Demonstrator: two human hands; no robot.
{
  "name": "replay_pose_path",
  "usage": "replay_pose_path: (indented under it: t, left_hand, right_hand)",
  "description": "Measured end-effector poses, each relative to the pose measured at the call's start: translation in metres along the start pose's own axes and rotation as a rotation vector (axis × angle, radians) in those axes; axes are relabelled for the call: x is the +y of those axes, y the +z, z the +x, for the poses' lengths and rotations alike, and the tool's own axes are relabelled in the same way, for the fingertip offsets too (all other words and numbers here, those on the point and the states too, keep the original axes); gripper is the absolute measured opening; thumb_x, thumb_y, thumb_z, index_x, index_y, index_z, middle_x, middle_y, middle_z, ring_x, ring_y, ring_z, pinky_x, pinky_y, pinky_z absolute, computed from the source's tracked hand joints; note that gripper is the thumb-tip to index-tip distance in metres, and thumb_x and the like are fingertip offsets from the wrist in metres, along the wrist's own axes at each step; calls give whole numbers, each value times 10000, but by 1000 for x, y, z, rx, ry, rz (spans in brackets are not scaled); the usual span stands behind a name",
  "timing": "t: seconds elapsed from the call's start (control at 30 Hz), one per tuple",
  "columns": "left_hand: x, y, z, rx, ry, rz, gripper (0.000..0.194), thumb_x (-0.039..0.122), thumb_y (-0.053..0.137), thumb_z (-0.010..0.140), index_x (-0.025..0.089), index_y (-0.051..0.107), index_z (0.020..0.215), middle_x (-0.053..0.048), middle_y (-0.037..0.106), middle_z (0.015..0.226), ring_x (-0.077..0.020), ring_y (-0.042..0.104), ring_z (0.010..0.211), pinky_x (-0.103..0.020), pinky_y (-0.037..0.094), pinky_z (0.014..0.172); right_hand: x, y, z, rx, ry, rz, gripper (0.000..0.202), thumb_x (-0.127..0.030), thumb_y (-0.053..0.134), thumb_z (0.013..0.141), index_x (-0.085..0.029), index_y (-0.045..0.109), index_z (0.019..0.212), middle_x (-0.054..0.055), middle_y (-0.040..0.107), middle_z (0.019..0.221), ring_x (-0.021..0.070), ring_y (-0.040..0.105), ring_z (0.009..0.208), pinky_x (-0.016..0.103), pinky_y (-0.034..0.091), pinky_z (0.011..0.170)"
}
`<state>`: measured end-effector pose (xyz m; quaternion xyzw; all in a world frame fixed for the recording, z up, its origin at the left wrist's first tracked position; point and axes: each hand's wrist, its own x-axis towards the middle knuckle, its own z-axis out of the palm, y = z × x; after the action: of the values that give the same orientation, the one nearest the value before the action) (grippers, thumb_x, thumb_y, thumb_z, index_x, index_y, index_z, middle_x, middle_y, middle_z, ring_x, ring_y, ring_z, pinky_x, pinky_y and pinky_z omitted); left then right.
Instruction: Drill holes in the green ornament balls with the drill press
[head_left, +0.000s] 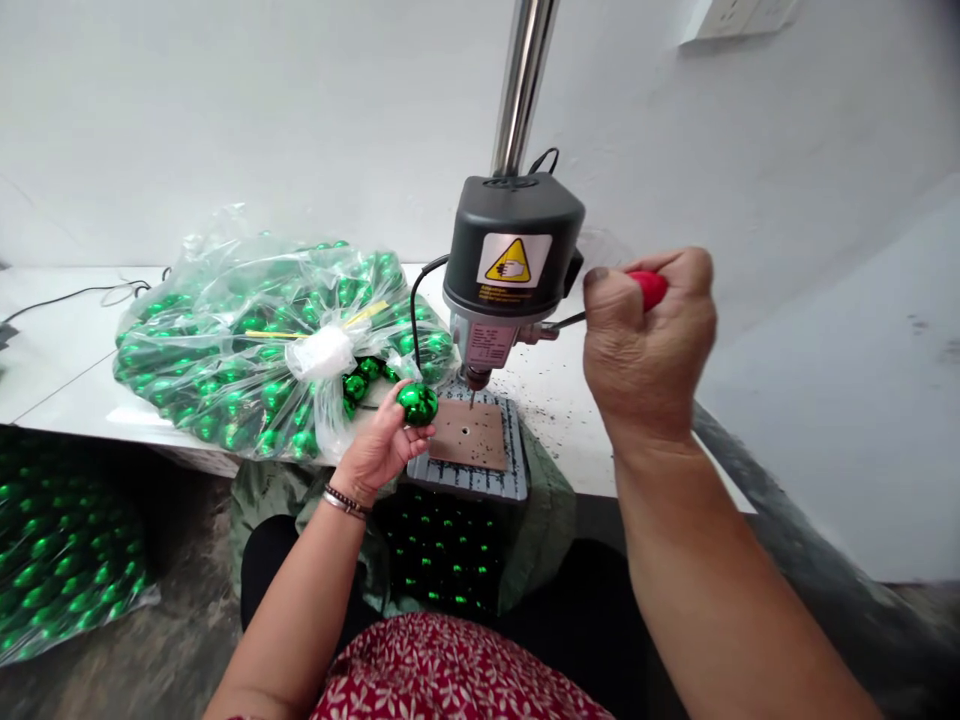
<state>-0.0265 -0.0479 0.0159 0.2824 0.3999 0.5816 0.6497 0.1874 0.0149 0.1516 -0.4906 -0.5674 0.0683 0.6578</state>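
Observation:
Between the thumb and fingers of my left hand [382,440] is a shiny green bauble [418,404], held just left of the drill's base. My right hand [649,345] is wrapped round the red knob [648,289] of the feed lever on a bench drill press [517,250]. The thin drill bit [472,399] points down over a brown board [472,436] with a small hole in it. This board lies on the grey slotted base plate [517,480], which has dark shavings on it.
A large clear bag of green baubles [225,350] lies on the white table [585,440] to the left. Another bag of baubles [60,560] is on the floor. More baubles [442,550] sit in a green sack [544,510] below the table edge. Shavings litter the tabletop.

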Motion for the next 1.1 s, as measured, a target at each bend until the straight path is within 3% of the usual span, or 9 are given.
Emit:
replay_pose_path:
  t: [0.1, 0.27, 0.47, 0.6, 0.7, 0.8, 1.0, 1.1]
  left_hand:
    - [-8, 6, 2, -13, 10, 96, 873, 294, 911, 618, 276, 519, 1398, 5, 675, 983, -93, 649, 699, -207, 491, 625]
    - [-17, 12, 10, -35, -46, 132, 570, 390, 854, 700, 167, 605, 1161, 4, 651, 864, -87, 634, 596, -169, 396, 489]
    - [-18, 14, 20, 21, -148, 42, 576, 330, 730, 843, 229, 489, 1356, -13, 687, 910, -115, 664, 581, -185, 456, 483]
    - [-18, 13, 20, 22, -166, 55, 708, 293, 789, 789, 248, 466, 1417, -3, 680, 904, -96, 643, 575, -167, 447, 484]
    - [-19, 15, 21, 59, -134, 197, 769, 240, 852, 707, 240, 520, 1401, -1, 673, 960, -62, 620, 582, -172, 481, 531]
    - [-18, 20, 25, 55, -96, 418, 693, 241, 838, 724, 205, 582, 1366, -1, 670, 966, -39, 579, 563, -178, 483, 542]
    - [-13, 33, 34, -7, -111, 858, 609, 233, 726, 820, 161, 596, 1411, 49, 625, 698, -83, 546, 537, -197, 470, 541]
    - [-13, 37, 36, 0, -64, 1006, 657, 249, 774, 780, 190, 619, 1416, 2, 735, 886, -124, 635, 675, -244, 550, 690]
  right_hand:
    - [0, 0, 0, -19, 6, 17, 224, -317, 626, 803, -201, 437, 773, -59, 444, 670, 50, 384, 616, 224, 360, 608]
    - [3, 1, -1, -19, -23, 33, 232, -306, 623, 867, -190, 427, 820, -65, 417, 719, 42, 363, 654, 218, 350, 638]
    - [11, 3, -2, -38, -78, 8, 239, -331, 600, 914, -197, 415, 843, -50, 419, 760, 48, 382, 678, 219, 368, 643]
    - [23, 3, -2, -67, -170, -12, 252, -434, 510, 980, -206, 443, 898, -23, 445, 819, 72, 495, 761, 232, 426, 675]
    - [29, 4, -2, -66, -202, -22, 282, -476, 492, 991, -206, 458, 918, -15, 471, 839, 82, 546, 803, 235, 460, 681]
    - [30, 6, -3, -31, -217, -19, 306, -504, 491, 989, -205, 473, 924, -15, 492, 847, 82, 561, 807, 235, 474, 680]
    - [29, 8, -3, 11, -254, -32, 311, -506, 505, 981, -205, 472, 909, -31, 480, 803, 47, 490, 686, 208, 423, 608]
    - [30, 7, -3, 7, -275, -36, 302, -502, 492, 988, -209, 465, 918, -32, 479, 799, 44, 484, 675, 202, 415, 593]
